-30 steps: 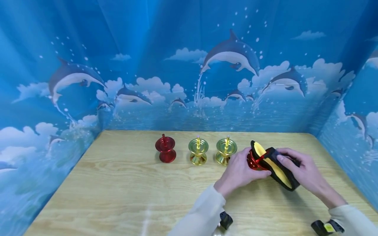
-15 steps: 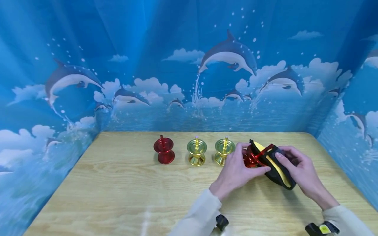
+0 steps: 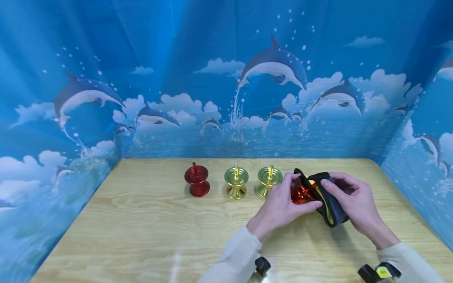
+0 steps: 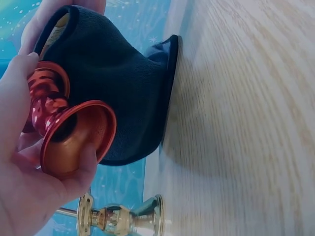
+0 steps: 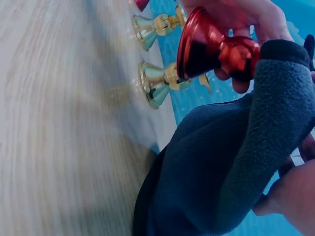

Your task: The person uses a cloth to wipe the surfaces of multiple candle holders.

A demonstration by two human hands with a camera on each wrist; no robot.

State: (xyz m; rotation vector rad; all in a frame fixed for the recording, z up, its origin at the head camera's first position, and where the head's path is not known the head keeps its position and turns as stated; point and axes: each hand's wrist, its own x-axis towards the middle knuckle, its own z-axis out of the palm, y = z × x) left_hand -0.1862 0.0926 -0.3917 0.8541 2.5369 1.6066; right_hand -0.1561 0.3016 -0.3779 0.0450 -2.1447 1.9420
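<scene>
Pouch [image 3: 334, 214] work on the wooden table [image 3: 141, 236], right of centre, near the back edge. Dolphin-print backdrop [image 3: 212, 78] is behind and on both sides.

The pouch is black fleece with a yellow lining. Its lower edge rests on the table and its mouth faces left. My right hand [image 3: 355, 202] has its fingers curled over the top edge and grips it, holding the mouth apart. On the right wrist view the fleece [image 5: 221, 162] fills the frame.

My left hand [image 3: 277, 208] is closed round the red candle holder [image 3: 299, 193], thumb and fingers on its waist. The left wrist view shows the red candle holder [image 4: 69, 132] lying sideways, with its flared base out in the open and its top end at the pouch mouth [image 4: 123, 88]. I can't tell how deep the top goes.

I judge this as the transfer step at the mouth, with the holder half in and half out. I can't tell the direction from these frames.

The next move needs:
- the right hand to keep the mouth wide
- the holder to stay in line with the opening, so the rim or spike doesn't snag the lining
- a steady left-hand grip, since the metal looks slick

Standing upright in a row to the left:
- a gold holder [image 3: 269, 181], just beside my left hand
- a second gold holder [image 3: 236, 182]
- a second red holder [image 3: 196, 181]
</scene>
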